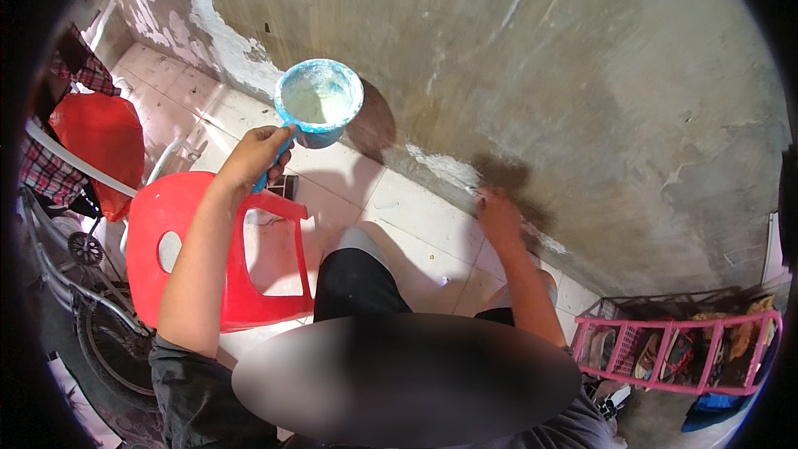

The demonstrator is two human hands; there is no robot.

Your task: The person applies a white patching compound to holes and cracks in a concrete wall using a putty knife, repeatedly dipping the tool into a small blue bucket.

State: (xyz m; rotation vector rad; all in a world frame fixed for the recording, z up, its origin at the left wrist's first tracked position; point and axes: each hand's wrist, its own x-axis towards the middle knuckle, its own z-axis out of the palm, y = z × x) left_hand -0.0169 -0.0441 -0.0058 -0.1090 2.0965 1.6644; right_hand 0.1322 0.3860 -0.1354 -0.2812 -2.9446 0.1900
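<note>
My left hand (259,152) grips the handle of a light blue plastic dipper (309,137), held up beside the concrete wall (582,75). The dipper is smeared with white and has pale, whitish contents in it. My right hand (497,212) is low at the wall, by a flaky white patch (440,165) near the floor. Its fingers look curled, slightly blurred; whatever may be in them I cannot make out. Under my left forearm stands a red plastic chair (154,216).
Tiled floor (411,204) runs along the wall's foot. At the left are a bicycle (112,349), a red cloth or bag (96,137), checked fabric (79,58) and white tubing. A pink rack (630,345) with shoes stands at the lower right. My knees bend below me.
</note>
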